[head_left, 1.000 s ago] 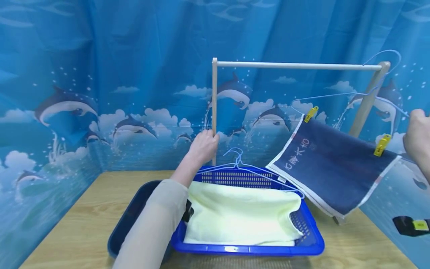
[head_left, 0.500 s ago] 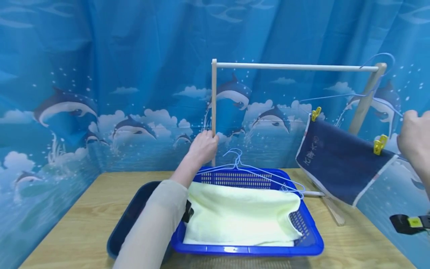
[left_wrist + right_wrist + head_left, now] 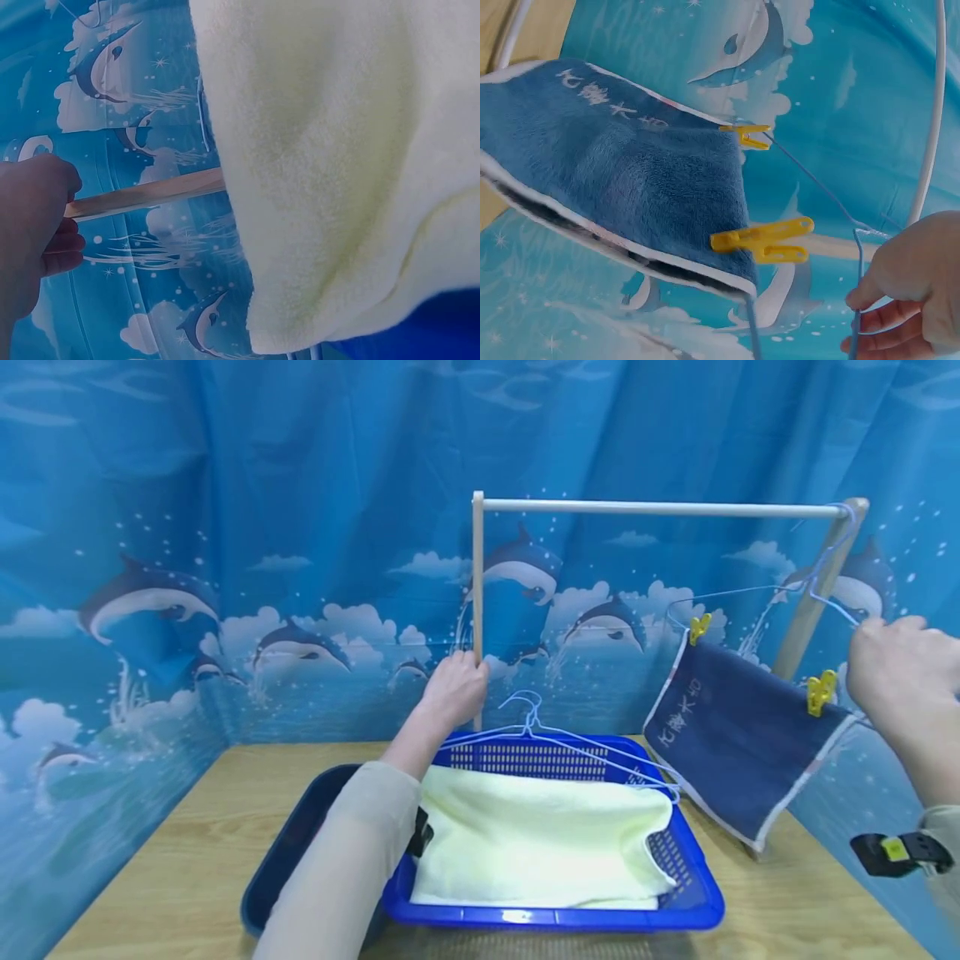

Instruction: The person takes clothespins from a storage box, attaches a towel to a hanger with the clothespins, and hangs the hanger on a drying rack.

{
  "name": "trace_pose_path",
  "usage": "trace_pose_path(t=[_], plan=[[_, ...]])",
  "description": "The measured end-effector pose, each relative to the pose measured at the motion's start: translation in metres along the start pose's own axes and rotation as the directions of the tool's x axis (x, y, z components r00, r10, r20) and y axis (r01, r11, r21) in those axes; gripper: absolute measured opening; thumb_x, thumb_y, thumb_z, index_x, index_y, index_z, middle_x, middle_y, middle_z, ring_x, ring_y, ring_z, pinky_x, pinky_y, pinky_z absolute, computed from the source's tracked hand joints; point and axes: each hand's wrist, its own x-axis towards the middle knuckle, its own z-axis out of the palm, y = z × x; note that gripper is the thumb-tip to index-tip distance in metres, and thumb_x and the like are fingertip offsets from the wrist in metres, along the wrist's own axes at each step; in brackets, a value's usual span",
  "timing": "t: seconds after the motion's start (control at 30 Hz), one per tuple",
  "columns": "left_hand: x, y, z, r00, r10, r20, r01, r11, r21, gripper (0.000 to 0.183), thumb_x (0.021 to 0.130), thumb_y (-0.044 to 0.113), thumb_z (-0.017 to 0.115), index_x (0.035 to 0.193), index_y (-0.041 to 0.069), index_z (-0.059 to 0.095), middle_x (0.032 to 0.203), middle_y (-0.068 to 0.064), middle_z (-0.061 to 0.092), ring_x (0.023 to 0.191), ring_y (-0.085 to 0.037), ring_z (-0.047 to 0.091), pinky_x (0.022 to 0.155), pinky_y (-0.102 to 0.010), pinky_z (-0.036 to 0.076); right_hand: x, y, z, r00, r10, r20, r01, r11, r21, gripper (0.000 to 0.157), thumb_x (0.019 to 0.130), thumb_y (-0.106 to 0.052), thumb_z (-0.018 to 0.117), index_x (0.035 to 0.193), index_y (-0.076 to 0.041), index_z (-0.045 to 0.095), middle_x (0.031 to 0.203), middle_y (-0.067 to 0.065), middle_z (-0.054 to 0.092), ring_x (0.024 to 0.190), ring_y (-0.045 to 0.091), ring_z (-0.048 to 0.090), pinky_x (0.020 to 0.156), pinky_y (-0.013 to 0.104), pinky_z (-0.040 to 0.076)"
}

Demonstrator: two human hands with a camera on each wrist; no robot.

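navy towel [image 3: 750, 731] lowered, hanger hook [image 3: 853, 522] at the rail [image 3: 660, 508]

blue basket [image 3: 555, 917] nearest, with a pale yellow towel [image 3: 540, 852] lying in it and loose wire hangers [image 3: 531, 722] over its far side. beyond, the left hand [image 3: 456, 687] is wrapped round the rail's left post [image 3: 478, 585] — steadying it, i'd judge. the right hand [image 3: 903, 668] pinches one arm of the hanger [image 3: 860, 262] between thumb and fingers; from that hanger the navy towel hangs tilted by two yellow pegs [image 3: 821, 693], right of the basket. half a second ago the hook stood above the rail's end; it has dropped, and now seems to cross the rail beside the right post [image 3: 804, 622]. that would put the hanger close to seated — whether the rail takes any weight i cannot tell.
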Motion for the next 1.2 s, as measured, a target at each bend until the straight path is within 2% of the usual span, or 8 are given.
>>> trace_pose_path(t=[0.07,0.27,0.4,0.63,0.8,1.03,1.2], plan=[[0.000,0.000,-0.001,1.000,-0.003,-0.001,0.003,1.000,0.001,0.028,0.094,0.021,0.053,0.117,0.006,0.061,0.100,-0.009,0.059,0.090,-0.021,0.055,0.081,-0.030,0.048,-0.001,-0.003,-0.002,1.000,-0.009,0.017,0.009,1.000,-0.016,0.023,0.085,0.006,0.050,0.093,0.025,0.039,0.075,0.034,0.040,0.065,0.044,0.049,0.058,0.055,0.046],[0.000,-0.001,-0.001,1.000,-0.004,-0.010,0.004,1.000,0.011,0.030,0.093,0.023,0.054,0.118,0.006,0.060,0.102,-0.009,0.059,0.092,-0.021,0.055,0.082,-0.030,0.048,-0.002,-0.005,-0.006,0.999,-0.011,0.039,0.012,1.000,-0.021,0.026,0.083,0.005,0.054,0.093,0.024,0.041,0.075,0.034,0.041,0.066,0.044,0.048,0.065,0.060,0.044],[-0.001,-0.001,0.000,1.000,-0.002,-0.010,0.002,1.000,0.014,0.032,0.093,0.023,0.055,0.119,0.006,0.059,0.103,-0.010,0.060,0.093,-0.022,0.056,0.082,-0.030,0.048,-0.003,-0.003,-0.005,0.999,-0.006,0.037,0.005,1.000,0.018,0.020,0.084,0.006,0.052,0.089,0.023,0.041,0.073,0.032,0.041,0.066,0.043,0.048,0.059,0.055,0.045],[-0.001,0.000,0.001,1.000,-0.003,0.000,0.003,1.000,0.016,0.035,0.093,0.025,0.056,0.121,0.006,0.058,0.104,-0.010,0.059,0.094,-0.022,0.055,0.083,-0.030,0.048,-0.005,-0.002,-0.004,1.000,0.009,0.020,-0.010,0.999,0.053,0.020,0.085,0.006,0.049,0.090,0.024,0.041,0.073,0.032,0.041,0.064,0.041,0.047,0.053,0.048,0.044],[0.000,-0.002,0.001,1.000,0.006,0.006,-0.006,1.000,0.007,0.036,0.092,0.025,0.057,0.122,0.006,0.058,0.103,-0.009,0.059,0.093,-0.021,0.055,0.082,-0.031,0.047,-0.005,0.001,-0.002,1.000,0.012,0.018,-0.014,0.997,0.080,0.016,0.085,0.006,0.045,0.084,0.021,0.041,0.071,0.029,0.040,0.062,0.038,0.045,0.050,0.044,0.042],[-0.001,-0.004,0.001,1.000,0.027,0.005,-0.027,1.000,0.016,0.039,0.092,0.027,0.057,0.124,0.006,0.056,0.104,-0.009,0.059,0.094,-0.021,0.056,0.082,-0.030,0.047,-0.003,0.005,0.001,0.998,0.047,0.032,-0.051,0.991,0.120,0.021,0.087,0.002,0.045,0.087,0.022,0.039,0.079,0.034,0.040,0.072,0.043,0.044,0.065,0.054,0.040],[-0.001,-0.005,0.001,0.999,0.035,0.011,-0.035,0.999,0.019,0.041,0.092,0.028,0.057,0.126,0.005,0.055,0.106,-0.010,0.059,0.096,-0.022,0.055,0.084,-0.031,0.047,-0.003,0.007,0.006,0.997,0.077,0.022,-0.080,0.983,0.163,0.027,0.088,0.000,0.044,0.097,0.024,0.036,0.085,0.037,0.038,0.077,0.047,0.043,0.068,0.057,0.039]])
